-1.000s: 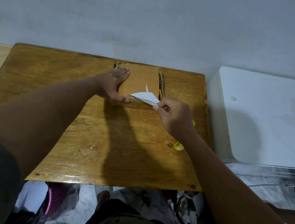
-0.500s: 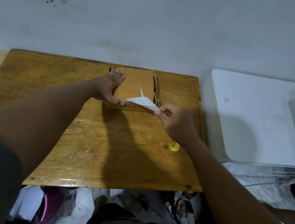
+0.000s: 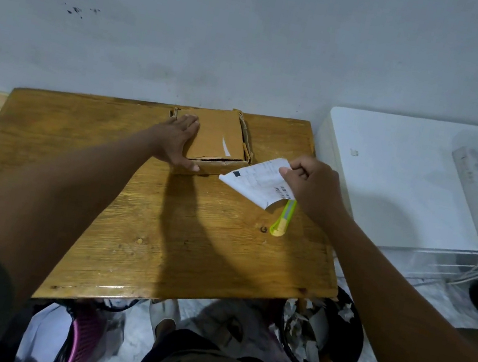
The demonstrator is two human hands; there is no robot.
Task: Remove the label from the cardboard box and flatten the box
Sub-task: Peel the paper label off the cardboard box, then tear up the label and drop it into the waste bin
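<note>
Box (image 3: pixel 217 142) lies flat under your left hand (image 3: pixel 178 141), fingers spread open on it, while the peeled label (image 3: pixel 258 181), pinched in your right hand (image 3: pixel 310 184), hangs clear to its right.

Label (image 3: pixel 258 181) print too small; cutter (image 3: pixel 283 219) tip hidden beneath.

Left hand (image 3: pixel 179 141) is laid flat, fingers straight, at centre frame; right hand (image 3: pixel 310 187) is curled in a pinch at centre right.
</note>
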